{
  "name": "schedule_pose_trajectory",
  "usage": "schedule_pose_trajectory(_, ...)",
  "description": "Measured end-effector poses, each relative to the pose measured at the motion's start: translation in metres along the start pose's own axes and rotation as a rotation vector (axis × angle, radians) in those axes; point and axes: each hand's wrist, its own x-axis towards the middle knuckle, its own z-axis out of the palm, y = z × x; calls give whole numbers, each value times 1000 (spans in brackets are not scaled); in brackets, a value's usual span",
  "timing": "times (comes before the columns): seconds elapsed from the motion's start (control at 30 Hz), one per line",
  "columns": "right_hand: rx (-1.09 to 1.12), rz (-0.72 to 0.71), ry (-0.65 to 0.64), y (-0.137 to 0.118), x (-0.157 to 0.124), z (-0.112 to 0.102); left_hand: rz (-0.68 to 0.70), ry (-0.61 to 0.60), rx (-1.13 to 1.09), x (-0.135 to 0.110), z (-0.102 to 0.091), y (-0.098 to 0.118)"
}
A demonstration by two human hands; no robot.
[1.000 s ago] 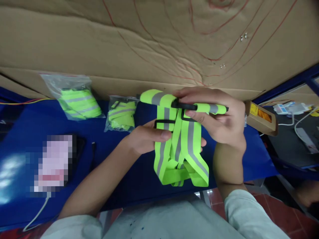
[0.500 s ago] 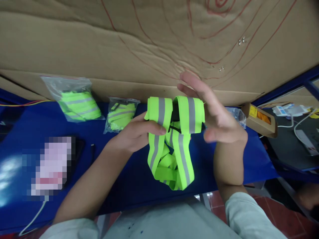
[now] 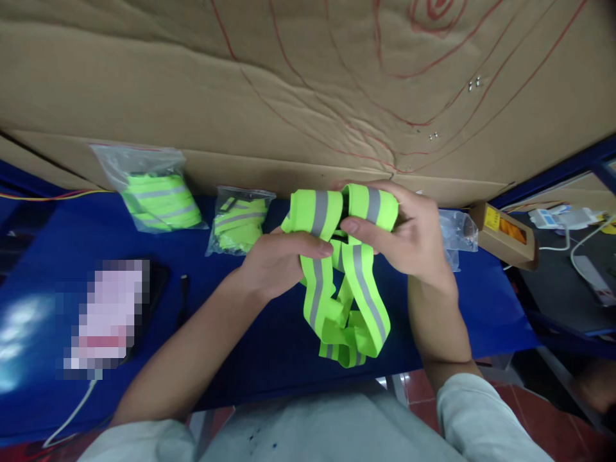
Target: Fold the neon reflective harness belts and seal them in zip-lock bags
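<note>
A neon-yellow reflective strap harness [image 3: 368, 292] with grey stripes is held up over the blue table, its lower loops hanging down. My left hand [image 3: 282, 260] is closed on its left folded band, thumb on top. On the right folded band, my right hand [image 3: 409, 234] is closed too, with the thumb across the front and the fingers behind, largely hidden. Between the two bands a black piece shows in part. Behind my left hand lies a clear zip bag [image 3: 240, 221] with similar neon strapping, and a larger such bag [image 3: 161, 202] leans farther left.
A blurred-out phone [image 3: 110, 314] with a white cable lies on the blue table [image 3: 269, 359] at left, beside a dark cable end [image 3: 183, 298]. Clear plastic bags [image 3: 457, 231] and a small cardboard box [image 3: 505, 234] stand at right. A cardboard wall [image 3: 192, 83] closes off the back.
My right hand, open and apart from the strap before, has come in and closed on the right band. The strap's hanging loops have swung slightly right.
</note>
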Motion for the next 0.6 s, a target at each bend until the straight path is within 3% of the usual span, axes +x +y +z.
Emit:
schedule_pose_trajectory(0.2, -34, -100, 110, -19, -7, -9, -69, -299, -49, 4, 0, -10)
schedule_pose_trajectory(0.3, -91, -262, 93, -16, -3, -15, -142, -404, -65, 6, 1, -13)
schedule_pose_trajectory(0.4, -189, -381, -42, -4, 0, -24, -89, -401, -55, 5, 0, -10)
schedule_pose_trajectory(0.5, -300, -388, -132, 3, 2, -30, 23, -340, 2, 4, -3, -7)
schedule_pose_trajectory(0.6, -341, -402, -267, -2, 2, -33, 7, -293, 43, 5, -6, -6)
